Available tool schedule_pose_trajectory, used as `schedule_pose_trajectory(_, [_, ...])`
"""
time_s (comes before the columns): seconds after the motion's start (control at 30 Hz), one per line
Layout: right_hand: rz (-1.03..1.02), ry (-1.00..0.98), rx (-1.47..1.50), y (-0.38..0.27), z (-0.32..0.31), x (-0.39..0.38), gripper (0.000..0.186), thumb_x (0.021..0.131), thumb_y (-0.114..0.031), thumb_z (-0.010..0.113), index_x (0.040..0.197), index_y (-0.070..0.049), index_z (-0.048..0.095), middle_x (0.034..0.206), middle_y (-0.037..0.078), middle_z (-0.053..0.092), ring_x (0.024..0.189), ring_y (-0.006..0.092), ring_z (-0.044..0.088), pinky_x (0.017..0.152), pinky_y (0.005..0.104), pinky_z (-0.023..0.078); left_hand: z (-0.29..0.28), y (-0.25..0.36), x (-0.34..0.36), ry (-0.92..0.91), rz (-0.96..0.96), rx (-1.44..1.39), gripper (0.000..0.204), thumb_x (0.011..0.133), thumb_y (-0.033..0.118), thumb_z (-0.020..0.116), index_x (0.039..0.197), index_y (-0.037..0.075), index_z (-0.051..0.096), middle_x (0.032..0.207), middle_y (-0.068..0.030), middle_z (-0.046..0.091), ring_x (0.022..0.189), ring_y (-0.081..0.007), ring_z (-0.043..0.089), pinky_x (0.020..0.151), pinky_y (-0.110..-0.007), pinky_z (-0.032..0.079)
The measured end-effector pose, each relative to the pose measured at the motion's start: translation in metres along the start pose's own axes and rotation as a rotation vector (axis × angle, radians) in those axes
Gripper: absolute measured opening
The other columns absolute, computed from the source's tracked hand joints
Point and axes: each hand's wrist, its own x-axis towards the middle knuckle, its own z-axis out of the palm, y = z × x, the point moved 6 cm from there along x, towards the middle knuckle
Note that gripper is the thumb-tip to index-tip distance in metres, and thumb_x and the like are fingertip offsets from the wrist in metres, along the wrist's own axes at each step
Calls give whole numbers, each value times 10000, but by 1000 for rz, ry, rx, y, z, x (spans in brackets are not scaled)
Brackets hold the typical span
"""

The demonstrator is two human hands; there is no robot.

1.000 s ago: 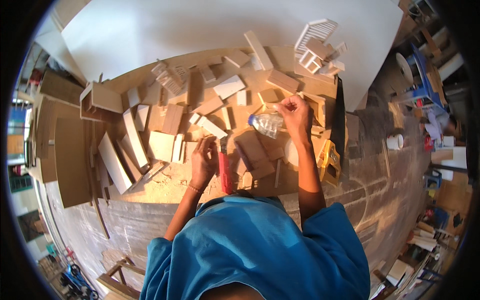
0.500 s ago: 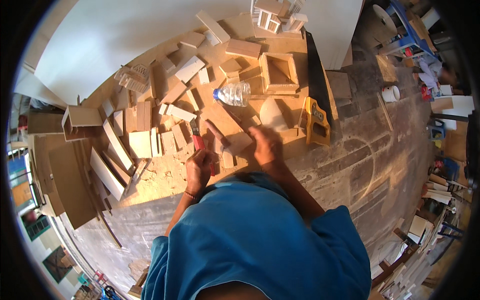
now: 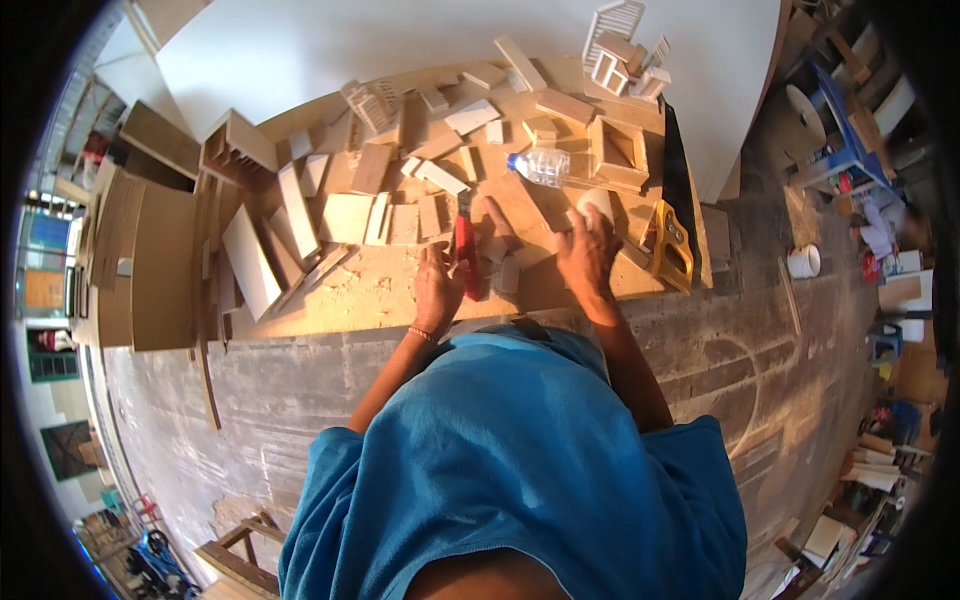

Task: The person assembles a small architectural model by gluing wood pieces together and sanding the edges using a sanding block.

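Note:
My left hand [image 3: 437, 288] rests at the table's [image 3: 310, 305] front half, fingers extended beside a red-handled tool [image 3: 465, 250] with a metal tip. My right hand [image 3: 589, 255] lies to its right, fingers apart, just below a pale curved wood piece [image 3: 596, 203]; whether the fingertips touch it I cannot tell. Between my hands are brown wood pieces [image 3: 515, 208]. A plastic bottle with a blue cap [image 3: 545, 167] lies above my right hand, and a yellow-handled saw [image 3: 672, 248] lies to its right.
Many cut wood pieces [image 3: 345, 215] cover the table. An open wooden box [image 3: 617, 152] and small slatted models [image 3: 620, 65] stand at the back right, stacked boards [image 3: 150, 260] at the left. A person [image 3: 885, 225] is at the far right, near a white bucket [image 3: 803, 262].
My right hand has come down from above the bottle toward the curved piece. My left hand, which was closed over the red tool half a second ago, now has its fingers extended beside it.

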Motion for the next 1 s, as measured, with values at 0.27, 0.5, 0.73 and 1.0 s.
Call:
schedule_pose_trajectory(0.27, [-29, -208, 83, -22, 46, -8, 975, 604, -277, 759, 1373, -8, 224, 1250, 272, 441, 1171, 380, 430, 991, 452, 311, -65, -25, -80, 100, -85, -24, 368, 730, 66, 658, 1061, -12, 517, 836, -146, 552, 729, -251, 559, 666, -347, 463])
schedule_pose_trajectory(0.5, [240, -639, 477, -11, -30, 92, 354, 661, -432, 685, 812, -114, 646, 671, -8, 565, 526, 93, 470, 447, 225, 345, -97, -75, -175, 184, -225, -103, 348, 744, 45, 641, 1068, 4, 519, 837, -112, 567, 707, -213, 574, 620, -316, 478])
schedule_pose_trajectory(0.73, [355, -653, 588, -5, -19, 73, 351, 639, -454, 691, 817, -154, 656, 697, -37, 556, 618, 82, 476, 526, 247, 351, -82, -51, -176, 42, -166, -182, 320, 744, 38, 624, 1045, 3, 522, 833, -131, 563, 698, -250, 569, 636, -348, 471])
schedule_pose_trajectory(1.0, [245, -465, 693, -6, 11, 69, 304, 740, -405, 665, 820, -112, 645, 703, -38, 554, 618, 54, 472, 529, 239, 356, -48, -34, -145, 32, -4, -230, 219, 728, 34, 619, 940, 7, 567, 826, -170, 584, 746, -325, 584, 652, -391, 472])
